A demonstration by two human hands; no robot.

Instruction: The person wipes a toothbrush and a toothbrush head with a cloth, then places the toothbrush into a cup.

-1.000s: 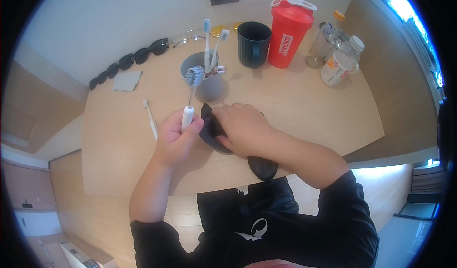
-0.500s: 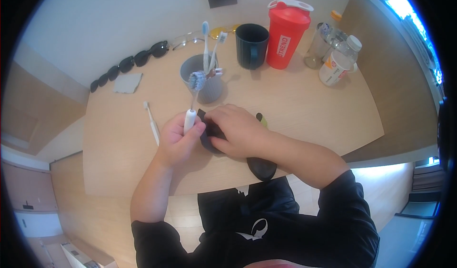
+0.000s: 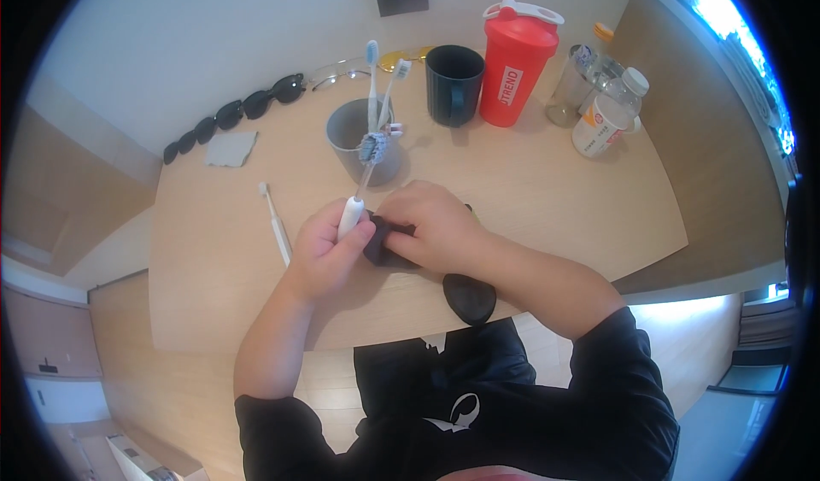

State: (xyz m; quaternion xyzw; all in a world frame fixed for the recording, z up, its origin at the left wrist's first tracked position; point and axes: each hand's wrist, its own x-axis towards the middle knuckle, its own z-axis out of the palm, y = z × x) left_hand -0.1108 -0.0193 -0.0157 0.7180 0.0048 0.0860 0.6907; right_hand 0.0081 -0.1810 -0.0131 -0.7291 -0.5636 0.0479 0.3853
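Note:
My left hand (image 3: 320, 250) is closed round the white handle of a brush (image 3: 351, 217). The brush's thin neck points up and away, and its round blue-white bristle head overlaps the grey cup (image 3: 346, 131) in this view. My right hand (image 3: 437, 225) is pinched on a dark, soft-looking item (image 3: 376, 247) that lies between both hands, just above the table; the fingers hide most of it, and its kind is unclear. Left-hand fingertips meet its near end. By my right forearm lies a black rounded object (image 3: 470, 299), partly covered by the arm.
Two toothbrushes (image 3: 372, 79) stand in the grey cup; a white toothbrush (image 3: 276, 225) lies left of my hand. Behind are a dark mug (image 3: 453, 84), a red shaker (image 3: 517, 71), bottles (image 3: 602, 122), sunglasses (image 3: 256, 103), clear glasses (image 3: 337, 74) and a grey cloth piece (image 3: 231, 149).
The brush has tilted to the right, its head now in front of the cup's side. My right hand has shifted slightly right, and the dark item now lies flatter between the hands.

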